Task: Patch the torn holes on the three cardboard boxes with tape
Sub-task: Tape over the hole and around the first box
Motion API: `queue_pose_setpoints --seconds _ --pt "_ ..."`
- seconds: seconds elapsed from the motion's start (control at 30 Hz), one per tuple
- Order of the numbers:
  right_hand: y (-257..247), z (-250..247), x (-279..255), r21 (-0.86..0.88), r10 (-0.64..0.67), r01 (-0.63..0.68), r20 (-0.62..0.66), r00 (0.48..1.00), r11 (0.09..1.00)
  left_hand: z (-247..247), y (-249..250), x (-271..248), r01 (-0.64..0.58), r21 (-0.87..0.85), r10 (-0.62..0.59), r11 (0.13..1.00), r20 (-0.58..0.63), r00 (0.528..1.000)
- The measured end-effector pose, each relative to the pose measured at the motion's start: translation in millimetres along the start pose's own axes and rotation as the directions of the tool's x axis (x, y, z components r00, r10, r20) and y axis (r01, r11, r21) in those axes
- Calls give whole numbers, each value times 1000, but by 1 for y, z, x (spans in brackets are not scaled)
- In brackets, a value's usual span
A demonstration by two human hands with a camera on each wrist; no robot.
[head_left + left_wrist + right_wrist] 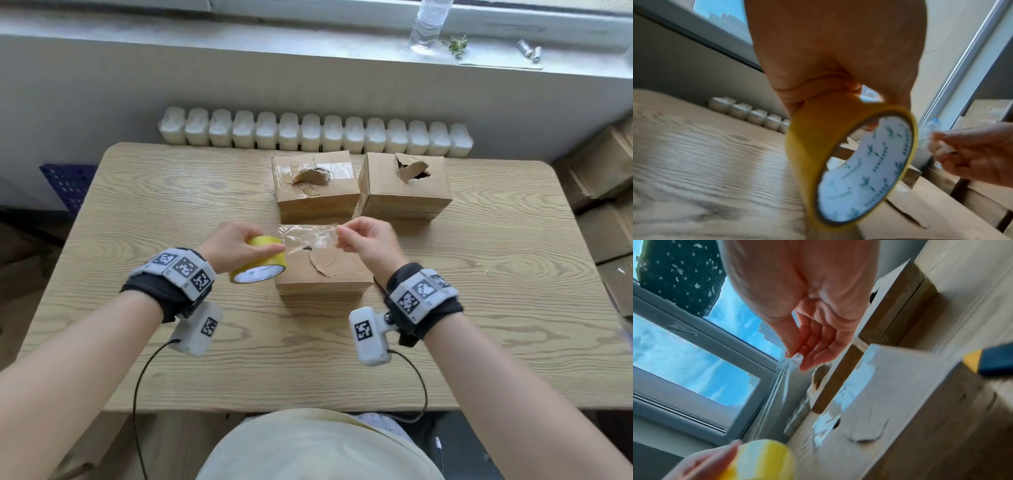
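head view: left hand (236, 247) gripping yellow tape roll (257, 261), right hand (368, 241) pinching its clear, crinkled strip (308, 234) over the torn nearest box (325, 270)

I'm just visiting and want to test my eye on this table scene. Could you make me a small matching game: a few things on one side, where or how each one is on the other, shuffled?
Things:
1. yellow tape roll
2. nearest cardboard box
3. far right cardboard box
4. clear plastic bottle

States or places:
A. standing on the window sill
B. gripped by the left hand
C. open torn hole in its top, no tape over it
D. under the stretched tape strip whose end the right hand pinches

Pairs: 1-B, 2-D, 3-C, 4-A
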State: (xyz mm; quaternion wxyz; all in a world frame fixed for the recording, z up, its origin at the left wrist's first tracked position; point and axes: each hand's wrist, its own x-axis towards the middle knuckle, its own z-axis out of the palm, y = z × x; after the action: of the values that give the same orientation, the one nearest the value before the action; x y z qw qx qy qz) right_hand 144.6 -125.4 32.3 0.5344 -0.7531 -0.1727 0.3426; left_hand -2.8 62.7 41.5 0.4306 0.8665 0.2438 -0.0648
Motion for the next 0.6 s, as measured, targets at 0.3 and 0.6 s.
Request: queue_pose_setpoints --seconds 0.3,0.6 --pt "19 -3 1 -21 115 -116 -55 992 993 3 -13 11 3 239 -3 971 -1 1000" --pt "49 -5 13 -191 175 -219 -226 958 957 12 -20 35 109 453 -136 885 27 990"
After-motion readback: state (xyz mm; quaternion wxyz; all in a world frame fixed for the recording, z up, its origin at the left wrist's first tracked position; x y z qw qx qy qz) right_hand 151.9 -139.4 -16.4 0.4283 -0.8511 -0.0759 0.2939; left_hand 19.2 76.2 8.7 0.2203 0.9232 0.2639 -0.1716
